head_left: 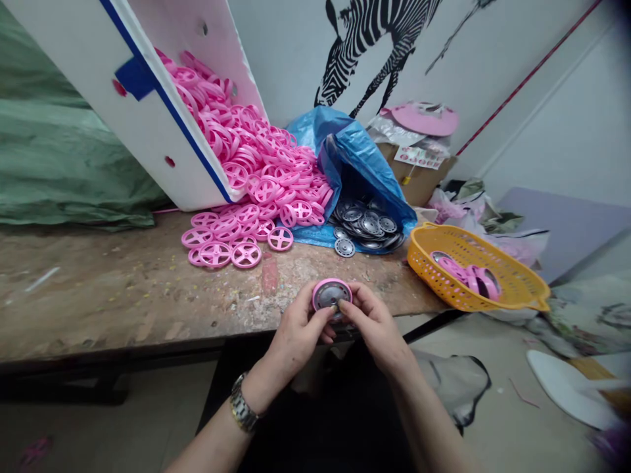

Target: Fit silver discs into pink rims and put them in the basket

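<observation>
Between both hands, at the table's front edge, is a small toy wheel [331,293]: a grey hubcap disc set within a pink rim. My left hand [302,323] grips its left side, and my right hand [369,320] grips its right side. Both thumbs press on the lower part of the grey disc, while the other fingers curl round and under it, partly hidden. Beyond the hands lie pink spoked wheel rims [246,255] in a spread pile. Grey hubcap discs [344,247] spill from the mouth of a blue plastic bag [315,131].
A tipped white foam box [190,177] holds many pink rims. On the right, a yellow perforated basket [522,289] at the worn wooden table's [123,282] edge contains several pink-and-grey wheels. Behind stands a cardboard box [419,177] with a pink visor on top.
</observation>
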Tool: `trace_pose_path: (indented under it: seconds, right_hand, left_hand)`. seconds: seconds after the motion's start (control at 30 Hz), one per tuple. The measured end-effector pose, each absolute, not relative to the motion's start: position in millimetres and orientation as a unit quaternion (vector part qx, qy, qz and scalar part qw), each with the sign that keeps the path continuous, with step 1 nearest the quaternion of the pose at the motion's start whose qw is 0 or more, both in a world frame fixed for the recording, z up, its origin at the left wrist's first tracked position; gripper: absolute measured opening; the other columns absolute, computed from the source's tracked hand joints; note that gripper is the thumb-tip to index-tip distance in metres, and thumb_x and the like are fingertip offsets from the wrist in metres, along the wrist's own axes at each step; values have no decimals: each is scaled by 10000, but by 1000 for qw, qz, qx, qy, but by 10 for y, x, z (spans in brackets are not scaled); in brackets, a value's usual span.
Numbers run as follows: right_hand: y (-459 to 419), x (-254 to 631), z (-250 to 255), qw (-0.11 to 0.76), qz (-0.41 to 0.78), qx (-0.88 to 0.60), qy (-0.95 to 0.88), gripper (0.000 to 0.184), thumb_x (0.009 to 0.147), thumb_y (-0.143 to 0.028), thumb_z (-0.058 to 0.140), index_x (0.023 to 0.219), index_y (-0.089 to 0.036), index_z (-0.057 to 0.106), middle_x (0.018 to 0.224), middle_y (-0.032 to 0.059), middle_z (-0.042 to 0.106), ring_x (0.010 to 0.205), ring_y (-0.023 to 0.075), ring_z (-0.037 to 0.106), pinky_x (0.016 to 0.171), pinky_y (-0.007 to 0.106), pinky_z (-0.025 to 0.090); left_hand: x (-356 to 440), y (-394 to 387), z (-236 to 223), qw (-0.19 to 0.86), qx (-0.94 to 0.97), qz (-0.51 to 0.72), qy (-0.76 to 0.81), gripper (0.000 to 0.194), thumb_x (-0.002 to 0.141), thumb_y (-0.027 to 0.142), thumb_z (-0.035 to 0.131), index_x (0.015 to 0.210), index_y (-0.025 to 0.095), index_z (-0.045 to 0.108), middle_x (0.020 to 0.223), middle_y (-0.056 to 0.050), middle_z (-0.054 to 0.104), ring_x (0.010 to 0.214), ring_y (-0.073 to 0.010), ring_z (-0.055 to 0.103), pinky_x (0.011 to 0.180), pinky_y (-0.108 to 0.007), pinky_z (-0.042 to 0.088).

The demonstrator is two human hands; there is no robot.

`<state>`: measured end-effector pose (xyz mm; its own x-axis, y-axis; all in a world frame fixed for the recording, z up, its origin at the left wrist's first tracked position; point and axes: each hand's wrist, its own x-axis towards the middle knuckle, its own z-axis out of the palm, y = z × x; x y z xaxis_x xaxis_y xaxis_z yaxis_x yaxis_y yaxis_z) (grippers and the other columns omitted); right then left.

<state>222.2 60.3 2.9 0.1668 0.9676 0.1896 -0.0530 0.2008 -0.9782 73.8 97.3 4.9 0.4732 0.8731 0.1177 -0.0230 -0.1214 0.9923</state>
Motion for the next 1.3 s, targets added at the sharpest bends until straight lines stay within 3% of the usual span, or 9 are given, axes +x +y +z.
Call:
trace_pose_path:
  seconds: [0.23, 0.4, 0.6, 0.8, 0.9, 0.97, 1.07, 1.17, 1.3]
  right_hand:
    - [563, 2174, -26, 628, 374, -478, -487, 180, 811, -338, 649, 943, -219, 626, 845, 3, 663, 798, 164, 619, 742, 269, 498]
    - [599, 2220, -23, 614, 412, -465, -487, 270, 799, -403, 680, 985, -216, 621, 914, 18, 673, 851, 180, 628, 761, 282, 492]
    - [584, 2211, -17, 622, 375, -492, -480, 191, 779, -360, 690, 878, -203, 646, 815, -3, 642, 766, 153, 578, 709, 253, 467]
    - [501, 2234, 18, 623, 343, -514, -481, 151, 767, -332, 677, 822, -194, 652, 757, -10, 639, 725, 149, 570, 677, 247, 456]
    - [473, 2281, 24, 619, 337, -522, -480, 176, 775, -349, 682, 849, -192, 659, 779, -1, 657, 741, 158, 587, 688, 254, 465]
    - [465, 2350, 36, 615, 327, -525, -489, 202, 787, -373, 683, 879, -194, 663, 810, 10, 673, 767, 170, 603, 711, 268, 477]
    - [438, 2580, 99, 610, 237, -564, -503, 238, 807, -416, 672, 910, -201, 663, 849, 22, 680, 804, 187, 612, 757, 300, 481]
    - [358, 3025, 210, 581, 49, -651, -487, 296, 815, -480, 643, 938, -212, 668, 866, 38, 676, 810, 209, 603, 774, 340, 461]
    - [195, 3793, 320, 404, -191, -792, -416, 433, 827, -601, 570, 963, -208, 693, 790, 103, 653, 703, 255, 561, 639, 377, 385]
  left_hand:
    - [750, 931, 64, 521, 670, 400, 346, 341, 898, 271, 543, 1228, 194, 578, 647, 35, 583, 486, -98, 565, 446, -176, 492]
    - [743, 959, 67, 517, 682, 385, 345, 358, 908, 284, 541, 1258, 213, 567, 686, 29, 601, 507, -105, 584, 465, -185, 501]
    - [762, 936, 75, 527, 687, 378, 327, 432, 892, 279, 563, 1319, 217, 530, 827, -12, 642, 573, -137, 620, 512, -237, 545]
    - [786, 889, 55, 508, 721, 352, 313, 356, 913, 246, 535, 1268, 212, 548, 707, 27, 600, 504, -111, 562, 513, -231, 503]
    - [827, 886, 74, 460, 756, 350, 309, 365, 935, 238, 513, 1299, 212, 516, 866, -12, 657, 609, -127, 609, 640, -281, 542]
    - [858, 908, 110, 417, 788, 340, 299, 418, 945, 237, 507, 1359, 197, 467, 1046, -68, 675, 820, -182, 661, 790, -340, 553]
    - [868, 1024, 187, 320, 849, 319, 274, 450, 960, 265, 512, 1393, 166, 437, 1200, -121, 637, 1067, -238, 618, 945, -399, 511]
    - [809, 1265, 283, 164, 893, 301, 293, 424, 957, 281, 530, 1359, 160, 470, 1199, -129, 613, 1105, -255, 577, 983, -431, 486]
    - [684, 1697, 429, -41, 881, 233, 409, 381, 924, 239, 564, 1291, 147, 519, 1199, -148, 571, 1121, -287, 536, 958, -437, 481]
